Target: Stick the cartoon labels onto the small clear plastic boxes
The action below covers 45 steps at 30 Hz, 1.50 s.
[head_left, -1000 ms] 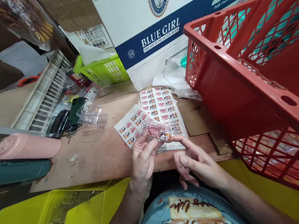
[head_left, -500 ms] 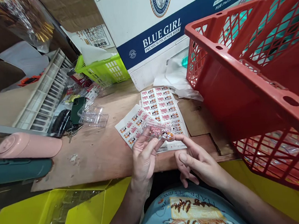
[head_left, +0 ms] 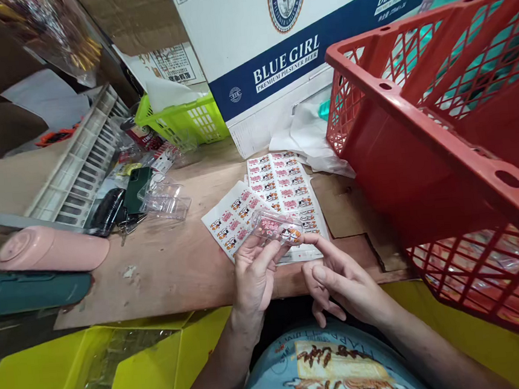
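My left hand pinches a small clear plastic box between thumb and fingers. On the box's face are a pink-lettered sticker and two cartoon cats. My right hand has its index fingertip against the box's right end; its thumb stands apart and the other fingers curl loosely, gripping nothing. Below and behind the box lie sticker sheets: a smaller sheet angled at the left, partly under a larger stack printed with the same cat design.
A red basket stands at the right on cardboard. Behind are a beer carton and a lime basket. Left are clear plastic pieces, a phone and a pink bottle. A yellow box sits below the table edge.
The camera view has shifted slightly, moving the scene a little rightward. The left hand still holds the clear box, and the right index finger stays at its end.
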Each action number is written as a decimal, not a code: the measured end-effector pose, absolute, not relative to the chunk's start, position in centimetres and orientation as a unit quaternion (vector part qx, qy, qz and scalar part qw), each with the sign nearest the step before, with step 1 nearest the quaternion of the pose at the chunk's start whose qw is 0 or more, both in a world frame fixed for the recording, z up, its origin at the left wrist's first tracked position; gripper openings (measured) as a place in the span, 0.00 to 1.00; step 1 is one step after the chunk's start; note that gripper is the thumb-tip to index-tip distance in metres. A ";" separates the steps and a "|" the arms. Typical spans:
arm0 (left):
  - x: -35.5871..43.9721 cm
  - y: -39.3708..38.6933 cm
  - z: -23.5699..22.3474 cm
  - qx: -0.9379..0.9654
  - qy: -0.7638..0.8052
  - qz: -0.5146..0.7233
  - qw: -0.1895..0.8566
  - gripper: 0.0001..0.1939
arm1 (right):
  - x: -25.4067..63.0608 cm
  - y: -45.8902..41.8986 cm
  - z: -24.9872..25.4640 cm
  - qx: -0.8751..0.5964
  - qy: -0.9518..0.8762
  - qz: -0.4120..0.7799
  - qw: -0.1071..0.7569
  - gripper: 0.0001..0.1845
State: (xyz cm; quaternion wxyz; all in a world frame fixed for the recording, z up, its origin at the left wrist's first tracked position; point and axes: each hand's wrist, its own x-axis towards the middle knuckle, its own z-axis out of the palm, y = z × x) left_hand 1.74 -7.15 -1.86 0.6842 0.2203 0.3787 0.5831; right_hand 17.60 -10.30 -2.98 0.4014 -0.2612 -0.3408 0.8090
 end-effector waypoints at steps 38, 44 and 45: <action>3.1 -8.0 -1.6 0.181 0.408 0.665 0.598 0.05 | 16.0 -10.8 -0.6 -0.432 -0.438 0.684 0.392 0.23; 3.8 -9.5 -0.9 0.226 0.405 0.692 0.553 0.08 | 15.7 -12.3 0.0 -0.486 -0.583 0.513 0.400 0.22; 3.8 -9.8 -0.7 0.229 0.404 0.691 0.553 0.08 | 15.8 -12.7 0.0 -0.494 -0.608 0.481 0.393 0.23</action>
